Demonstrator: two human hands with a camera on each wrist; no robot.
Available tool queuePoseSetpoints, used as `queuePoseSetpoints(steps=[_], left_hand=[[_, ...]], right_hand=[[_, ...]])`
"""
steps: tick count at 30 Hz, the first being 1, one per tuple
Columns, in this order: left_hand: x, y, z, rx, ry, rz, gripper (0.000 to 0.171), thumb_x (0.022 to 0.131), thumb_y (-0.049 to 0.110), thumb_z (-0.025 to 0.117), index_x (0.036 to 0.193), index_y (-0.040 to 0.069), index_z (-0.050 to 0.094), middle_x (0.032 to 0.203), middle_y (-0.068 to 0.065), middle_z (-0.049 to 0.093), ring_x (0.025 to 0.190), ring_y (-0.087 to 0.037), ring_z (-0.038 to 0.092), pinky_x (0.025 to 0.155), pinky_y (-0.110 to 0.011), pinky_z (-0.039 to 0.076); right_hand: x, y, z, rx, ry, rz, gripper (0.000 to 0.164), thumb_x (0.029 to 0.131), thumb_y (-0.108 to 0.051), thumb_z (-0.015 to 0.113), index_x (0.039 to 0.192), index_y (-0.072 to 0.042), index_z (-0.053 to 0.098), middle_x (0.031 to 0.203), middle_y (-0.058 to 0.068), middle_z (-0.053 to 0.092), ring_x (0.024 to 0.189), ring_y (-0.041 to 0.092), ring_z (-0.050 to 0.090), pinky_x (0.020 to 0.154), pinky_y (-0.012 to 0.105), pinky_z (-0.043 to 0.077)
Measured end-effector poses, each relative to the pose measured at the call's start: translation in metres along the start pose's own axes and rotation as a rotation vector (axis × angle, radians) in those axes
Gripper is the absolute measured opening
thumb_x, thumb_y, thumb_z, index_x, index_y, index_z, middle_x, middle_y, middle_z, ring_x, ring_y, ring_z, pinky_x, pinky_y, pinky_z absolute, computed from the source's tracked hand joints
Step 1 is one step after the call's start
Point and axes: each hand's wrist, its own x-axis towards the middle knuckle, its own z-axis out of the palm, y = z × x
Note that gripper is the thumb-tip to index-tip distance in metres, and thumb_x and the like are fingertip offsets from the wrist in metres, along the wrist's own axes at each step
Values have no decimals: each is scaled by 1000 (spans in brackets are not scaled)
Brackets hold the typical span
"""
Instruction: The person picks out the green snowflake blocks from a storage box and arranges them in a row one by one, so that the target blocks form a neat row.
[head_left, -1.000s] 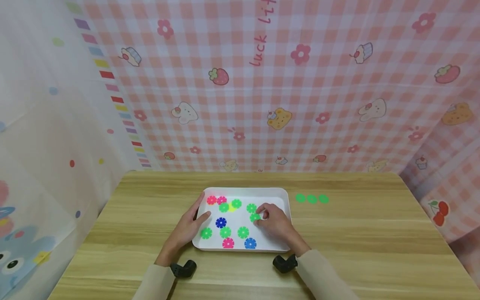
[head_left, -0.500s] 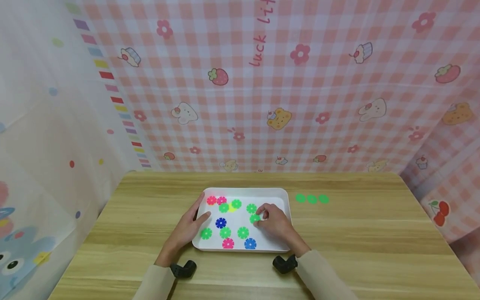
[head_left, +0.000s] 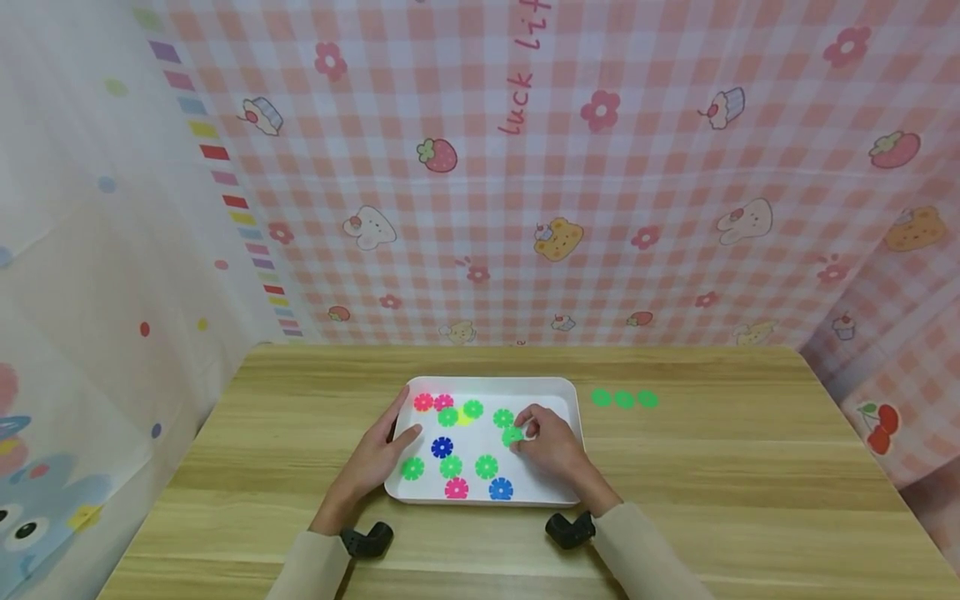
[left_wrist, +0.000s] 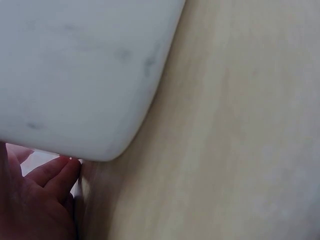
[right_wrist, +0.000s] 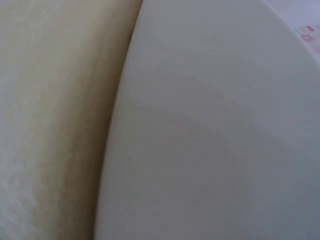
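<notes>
A white tray [head_left: 543,492] holds several flat, notched snowflake discs. My left hand [head_left: 375,454] grips its left side, thumb over the rim and fingers along the outer wall; in the left wrist view, those fingers [left_wrist: 50,185] lie against the tray's side [left_wrist: 90,90]. Over the tray's right half, my right hand [head_left: 551,442] pinches a green snowflake disc [head_left: 512,437] between thumb and forefinger, low over the tray floor. Another green disc [head_left: 503,418] lies right behind it. The right wrist view shows only the tray wall [right_wrist: 200,125] and table, with the hand out of sight.
Three green discs [head_left: 624,400] lie in a row on the wooden table [head_left: 712,467], right of the tray. Pink discs [head_left: 456,488], a dark blue disc [head_left: 442,447], a lighter blue disc [head_left: 501,489] and a yellow one [head_left: 465,416] lie among green ones inside.
My right fingers have shifted slightly to the right, and the green snowflake disc between them has moved with them. The left hand and tray stay in place.
</notes>
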Motion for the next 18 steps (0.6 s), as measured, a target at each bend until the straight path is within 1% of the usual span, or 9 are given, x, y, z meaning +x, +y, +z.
queuePoseSetpoints(steps=[5,14,18], left_hand=[[-1,0,-1,3,3,0,68,104,33,51,160,34,12,167,3,10,154,-23,7,124,-49,9],[-1,0,0,3,5,7,68,104,32,51,160,31,12,167,2,10,154,-24,7,124,-49,9],[-1,1,0,3,7,10,68,104,31,51,160,30,12,167,2,11,154,-24,8,124,-49,9]], right_hand=[[1,1,0,13,13,-25,27,80,-4,79,100,-9,61,90,4,57,82,18,50,70,28,42],[-2,-1,0,50,21,-30,21,85,-2,73,100,-10,61,83,1,58,77,17,52,68,28,41],[-3,-2,0,57,42,-51,18,86,-1,71,99,-10,62,80,1,58,75,16,52,67,28,41]])
